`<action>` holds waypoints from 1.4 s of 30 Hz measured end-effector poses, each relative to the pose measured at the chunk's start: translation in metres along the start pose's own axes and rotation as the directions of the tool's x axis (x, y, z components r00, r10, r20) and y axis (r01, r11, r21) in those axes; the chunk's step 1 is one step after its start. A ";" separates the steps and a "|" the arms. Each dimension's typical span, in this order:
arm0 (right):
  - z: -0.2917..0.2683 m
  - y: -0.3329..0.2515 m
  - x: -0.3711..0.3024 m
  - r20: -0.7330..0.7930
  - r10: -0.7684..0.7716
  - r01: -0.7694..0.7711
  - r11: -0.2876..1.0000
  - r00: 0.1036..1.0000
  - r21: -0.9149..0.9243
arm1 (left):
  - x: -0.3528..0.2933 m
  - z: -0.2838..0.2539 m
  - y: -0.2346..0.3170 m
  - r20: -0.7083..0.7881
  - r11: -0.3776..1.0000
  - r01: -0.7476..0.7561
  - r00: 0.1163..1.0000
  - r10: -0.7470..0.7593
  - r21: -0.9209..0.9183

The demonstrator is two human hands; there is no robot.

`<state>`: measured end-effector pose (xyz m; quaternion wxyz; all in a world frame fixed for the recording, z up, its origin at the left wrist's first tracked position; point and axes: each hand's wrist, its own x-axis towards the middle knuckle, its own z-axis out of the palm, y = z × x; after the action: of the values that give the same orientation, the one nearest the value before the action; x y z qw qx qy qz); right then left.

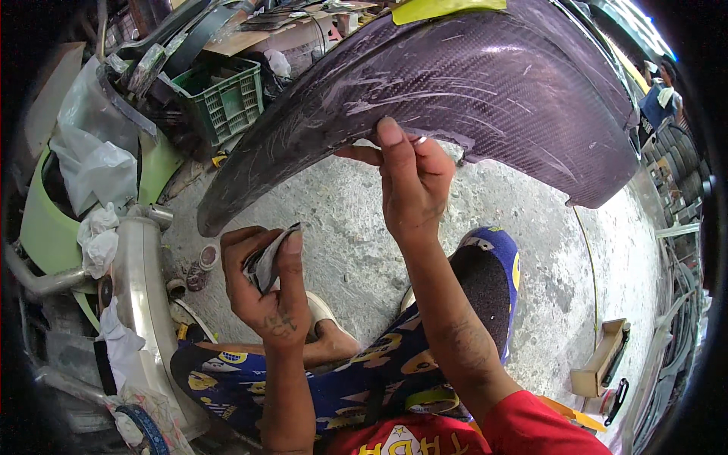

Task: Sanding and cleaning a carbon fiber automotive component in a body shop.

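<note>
A large curved carbon-fibre body panel, dark with a purplish sheen and many pale scratches, spans the upper middle. My right hand grips its lower edge, thumb on the scratched face and fingers partly hidden around the edge. A tiny white bit shows by those fingers; I cannot make out what it is. Lower left, my left hand is closed on a folded grey sheet that looks like sandpaper, apart from the panel. Yellow-green tape lies along the panel's top edge.
Left of me are a metal muffler, a light-green body part with plastic sheeting, and a green crate. A cardboard box lies on the concrete floor at right. Another person stands far right.
</note>
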<state>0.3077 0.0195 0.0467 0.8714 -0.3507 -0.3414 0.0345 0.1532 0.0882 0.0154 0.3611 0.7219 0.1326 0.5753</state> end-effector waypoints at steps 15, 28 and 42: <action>-0.002 -0.003 -0.001 0.015 0.002 -0.001 0.999 1.000 -0.051 | -0.003 0.001 0.000 0.007 1.000 0.019 1.000 -0.019 -0.023; -0.006 -0.006 0.001 0.060 0.039 -0.026 0.980 0.997 -0.198 | -0.002 0.001 0.002 -0.001 0.999 0.049 0.999 -0.049 -0.014; -0.024 -0.003 -0.001 0.116 -0.001 0.017 0.990 0.993 -0.138 | 0.005 -0.076 0.005 -0.103 0.989 0.082 0.992 -0.070 0.123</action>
<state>0.3212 0.0025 0.0357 0.8239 -0.4062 -0.3944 0.0272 0.0836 0.1159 0.0279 0.3292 0.7085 0.2140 0.5864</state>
